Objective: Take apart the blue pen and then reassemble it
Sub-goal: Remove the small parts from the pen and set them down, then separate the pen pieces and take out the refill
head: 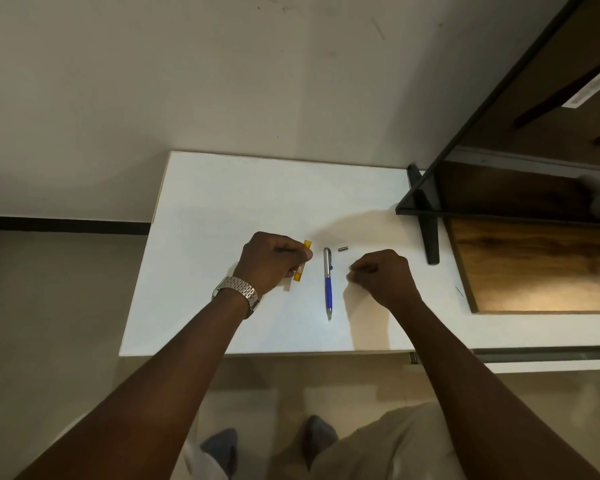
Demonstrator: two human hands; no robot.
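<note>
Lay on the white table [222,202] between the two hands: the blue pen [328,282], tip toward the person, apart from both hands. Looked nearly whole, with barrel, clip and tip joined. Lay just beside its top end, not touching: a small dark cylinder [342,249], perhaps a part of the pen, too small to tell. Judged therefore an early or a late stage; could not tell which.

Closed around a yellow-orange box [300,268]: the fingers of the left hand [274,261], a metal watch [238,292] on that wrist. Curled into a loose fist, fingertips together: the right hand [381,275]; could not tell whether something small was pinched inside.

Stood at the right on the table: a dark frame [426,233] over a wooden board [534,265]. Rose behind: a pale wall [222,81] with a few marks.
</note>
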